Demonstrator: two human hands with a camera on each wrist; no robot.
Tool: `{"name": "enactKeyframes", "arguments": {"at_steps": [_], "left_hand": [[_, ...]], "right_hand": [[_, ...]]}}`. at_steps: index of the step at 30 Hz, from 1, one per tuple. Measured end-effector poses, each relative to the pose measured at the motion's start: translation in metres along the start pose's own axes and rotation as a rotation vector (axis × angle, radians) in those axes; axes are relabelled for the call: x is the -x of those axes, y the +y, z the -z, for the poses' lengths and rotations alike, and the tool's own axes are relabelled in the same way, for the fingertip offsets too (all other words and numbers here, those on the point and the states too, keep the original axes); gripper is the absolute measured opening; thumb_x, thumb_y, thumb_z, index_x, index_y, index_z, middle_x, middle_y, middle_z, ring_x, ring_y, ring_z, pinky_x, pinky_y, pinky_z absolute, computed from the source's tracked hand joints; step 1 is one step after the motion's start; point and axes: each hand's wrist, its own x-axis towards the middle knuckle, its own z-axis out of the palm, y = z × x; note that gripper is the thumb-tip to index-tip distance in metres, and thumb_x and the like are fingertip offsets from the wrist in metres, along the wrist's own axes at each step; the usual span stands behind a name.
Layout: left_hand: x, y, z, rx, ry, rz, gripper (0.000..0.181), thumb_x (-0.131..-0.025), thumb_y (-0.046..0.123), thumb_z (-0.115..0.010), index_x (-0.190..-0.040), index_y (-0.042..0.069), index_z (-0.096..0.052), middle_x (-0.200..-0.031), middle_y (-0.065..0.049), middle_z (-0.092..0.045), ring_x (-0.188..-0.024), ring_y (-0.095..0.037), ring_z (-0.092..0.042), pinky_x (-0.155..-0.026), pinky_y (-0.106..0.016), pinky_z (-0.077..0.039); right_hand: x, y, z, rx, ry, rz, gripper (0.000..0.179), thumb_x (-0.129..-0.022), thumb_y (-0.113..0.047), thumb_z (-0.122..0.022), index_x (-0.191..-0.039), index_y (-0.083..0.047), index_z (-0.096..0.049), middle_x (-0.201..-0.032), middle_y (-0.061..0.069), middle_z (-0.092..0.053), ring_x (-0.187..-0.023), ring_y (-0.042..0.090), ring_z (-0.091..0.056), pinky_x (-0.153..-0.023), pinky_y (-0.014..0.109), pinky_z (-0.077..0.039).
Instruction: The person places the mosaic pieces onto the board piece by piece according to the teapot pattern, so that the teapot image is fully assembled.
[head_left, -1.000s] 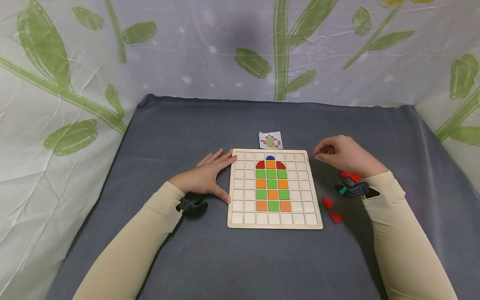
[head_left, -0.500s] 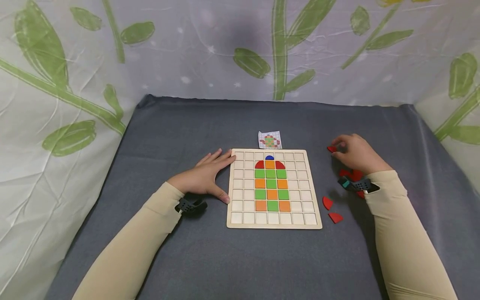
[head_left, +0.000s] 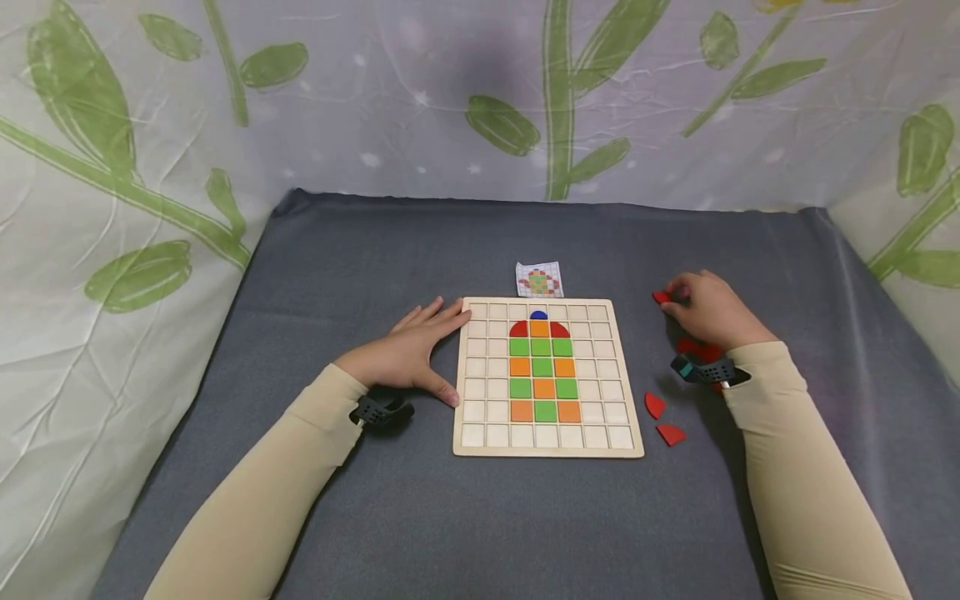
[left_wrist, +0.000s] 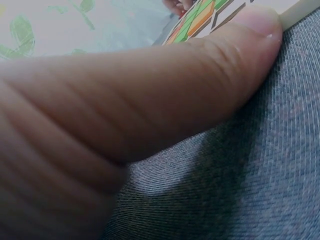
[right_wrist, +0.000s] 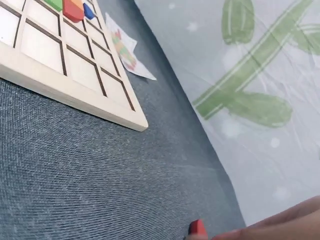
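A wooden grid board lies flat, with green and orange square tiles, two red quarter-round tiles and a blue half-round tile set in its cells. My left hand spreads its fingers along the board's left edge; its thumb touches the rim in the left wrist view. Off the board's upper right corner, my right hand pinches a red piece between thumb and fingers. That same red piece peeks in at the bottom of the right wrist view.
A small paper card with a coloured grid pattern lies behind the board. Loose red pieces are partly hidden under my right wrist. Two red quarter-rounds lie right of the board. A patterned curtain hangs behind the grey cloth.
My right hand has moved right, away from the board's upper right corner, and a red piece now shows at its fingertips. My left hand and the board have stayed in place.
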Motion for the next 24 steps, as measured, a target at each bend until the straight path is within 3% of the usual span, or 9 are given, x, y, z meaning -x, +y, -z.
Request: {"name": "enactKeyframes", "arguments": {"at_steps": [3, 9, 15, 20, 24], "left_hand": [[0.001, 0.0, -0.001, 0.005, -0.001, 0.006, 0.136, -0.066, 0.058, -0.096, -0.17, 0.018, -0.018, -0.178, 0.0, -0.003, -0.164, -0.027, 0.008, -0.13, -0.05, 0.007], [0.002, 0.0, 0.0, 0.01, -0.007, 0.005, 0.136, -0.066, 0.058, -0.096, -0.17, 0.018, -0.018, -0.178, -0.001, -0.004, -0.164, -0.028, 0.008, -0.13, -0.051, 0.007], [0.001, 0.0, 0.001, 0.011, -0.011, -0.004, 0.135, -0.067, 0.058, -0.096, -0.17, 0.018, -0.018, -0.178, 0.0, -0.004, -0.164, -0.027, 0.009, -0.13, -0.051, 0.007], [0.0, 0.0, 0.001, 0.0, -0.013, -0.007, 0.135, -0.067, 0.059, -0.095, -0.171, 0.019, -0.017, -0.178, 0.0, -0.004, -0.163, -0.027, 0.01, -0.13, -0.051, 0.007], [0.0, -0.001, 0.001, -0.01, -0.015, 0.005, 0.136, -0.067, 0.06, -0.095, -0.171, 0.021, -0.017, -0.178, 0.002, -0.003, -0.163, -0.024, 0.01, -0.131, -0.048, 0.007]], "right_hand": [[-0.001, -0.003, -0.001, 0.009, 0.017, 0.023, 0.032, -0.103, -0.012, -0.065, -0.12, 0.015, -0.066, -0.114, 0.035, -0.065, -0.104, 0.046, -0.061, -0.09, 0.061, -0.052], [-0.001, -0.016, -0.004, 0.015, 0.024, 0.026, 0.029, -0.105, -0.014, -0.059, -0.113, 0.009, -0.074, -0.102, 0.026, -0.073, -0.081, 0.032, -0.064, -0.074, 0.05, -0.055], [0.001, -0.041, -0.004, -0.08, -0.082, 0.015, 0.027, -0.105, -0.017, -0.062, -0.116, 0.001, -0.078, -0.091, 0.012, -0.074, -0.069, 0.022, -0.061, -0.061, 0.036, -0.05], [0.003, -0.061, -0.004, -0.163, -0.14, 0.011, 0.02, -0.101, -0.016, -0.067, -0.111, -0.003, -0.079, -0.093, 0.009, -0.077, -0.064, 0.02, -0.063, -0.054, 0.036, -0.05], [0.004, -0.071, -0.005, -0.255, -0.206, 0.012, 0.016, -0.096, -0.012, -0.069, -0.106, -0.005, -0.079, -0.092, 0.008, -0.077, -0.062, 0.021, -0.063, -0.056, 0.036, -0.053]]}}
